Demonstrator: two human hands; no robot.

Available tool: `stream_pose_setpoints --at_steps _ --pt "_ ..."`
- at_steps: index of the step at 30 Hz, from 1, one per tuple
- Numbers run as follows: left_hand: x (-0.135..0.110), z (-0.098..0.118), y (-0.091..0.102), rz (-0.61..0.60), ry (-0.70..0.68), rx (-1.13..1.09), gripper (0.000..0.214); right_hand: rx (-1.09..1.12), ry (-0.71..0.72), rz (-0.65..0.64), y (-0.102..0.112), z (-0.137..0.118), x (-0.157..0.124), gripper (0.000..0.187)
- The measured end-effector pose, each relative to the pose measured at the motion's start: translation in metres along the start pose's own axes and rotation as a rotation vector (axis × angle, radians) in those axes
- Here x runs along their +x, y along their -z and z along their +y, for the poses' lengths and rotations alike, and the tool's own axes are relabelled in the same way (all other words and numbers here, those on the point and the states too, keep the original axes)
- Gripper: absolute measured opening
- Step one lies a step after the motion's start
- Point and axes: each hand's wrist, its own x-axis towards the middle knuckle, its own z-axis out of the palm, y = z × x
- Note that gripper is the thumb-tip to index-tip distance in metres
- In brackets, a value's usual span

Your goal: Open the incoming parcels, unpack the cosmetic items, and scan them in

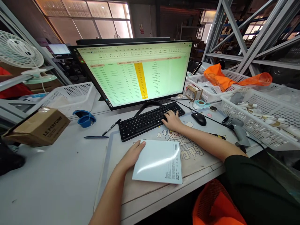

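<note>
My left hand (132,155) grips the left edge of a flat white box (159,161) that lies on the desk mat in front of me, thumb on top. A barcode and small print run along the box's right side. My right hand (172,120) rests on the right end of a black keyboard (150,120), fingers curled down onto the keys. Behind the keyboard stands a wide monitor (136,72) showing a green spreadsheet with a yellow column.
A black mouse (199,118) and a grey barcode scanner (237,129) lie to the right, before white baskets (262,125) of small items. On the left sit a brown cardboard box (38,126), a blue tape dispenser (85,118), two pens (103,132) and a white fan (20,53).
</note>
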Motion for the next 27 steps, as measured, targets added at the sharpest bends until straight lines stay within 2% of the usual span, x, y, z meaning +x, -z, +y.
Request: stream_pose_setpoints --at_steps 6,12,15,18,22,27 --pt "0.001 -0.002 0.0 -0.016 0.008 -0.052 0.065 0.022 -0.018 -0.007 -0.016 -0.024 0.038 0.058" --pt "0.002 -0.002 -0.001 -0.046 0.011 -0.032 0.064 -0.026 -0.014 -0.079 -0.018 -0.024 0.043 0.063" --pt "0.002 0.0 -0.001 -0.049 0.004 -0.01 0.063 -0.037 -0.034 -0.081 -0.012 -0.02 0.031 0.068" --pt "0.001 0.001 -0.001 -0.069 0.013 0.013 0.063 -0.056 -0.075 -0.069 -0.005 -0.012 0.005 0.072" --pt "0.0 0.001 0.0 -0.1 0.024 0.025 0.065 -0.106 -0.078 -0.134 0.002 0.002 -0.028 0.07" --pt "-0.002 0.001 -0.001 -0.046 0.019 -0.018 0.064 -0.106 -0.062 -0.077 0.0 0.006 -0.037 0.066"
